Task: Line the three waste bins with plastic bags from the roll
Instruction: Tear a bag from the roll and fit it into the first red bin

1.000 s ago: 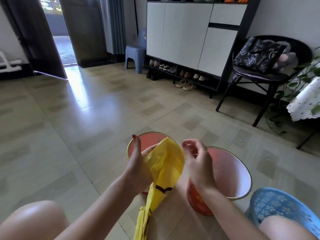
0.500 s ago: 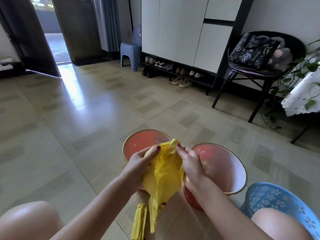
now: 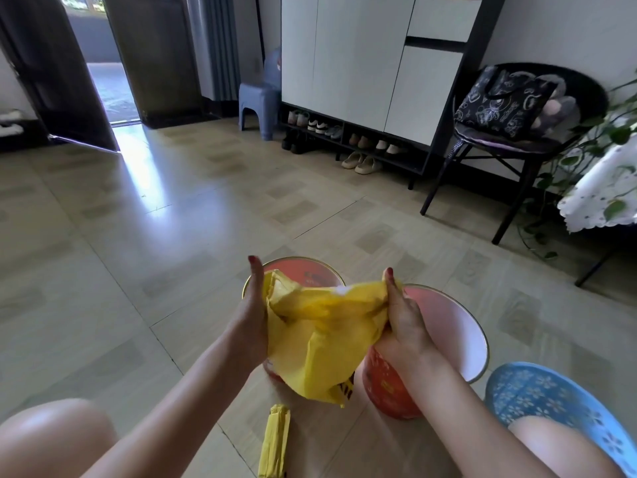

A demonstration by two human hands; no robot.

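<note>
A yellow plastic bag (image 3: 320, 343) hangs stretched between my hands above the floor. My left hand (image 3: 250, 315) grips its left edge, thumb up. My right hand (image 3: 401, 315) pinches its right edge. Behind the bag stand two red bins: the left bin (image 3: 303, 267), mostly hidden, and the right bin (image 3: 458, 326), white inside with a gold rim. A blue perforated bin (image 3: 537, 398) sits at the lower right beside my knee. The folded yellow roll of bags (image 3: 274, 439) lies on the floor below the bag.
Tiled floor (image 3: 155, 253) stretches ahead. A white shoe cabinet (image 3: 362, 63) with shoes under it stands at the back, a blue stool (image 3: 256, 105) beside it. A black chair (image 3: 510, 146) with a bag is at the right, next to a plant and a cloth-covered table (image 3: 599, 194).
My hands have pulled apart, spreading the bunched bag's mouth wide between them. The bag has come free of the roll, which now lies alone on the floor.
</note>
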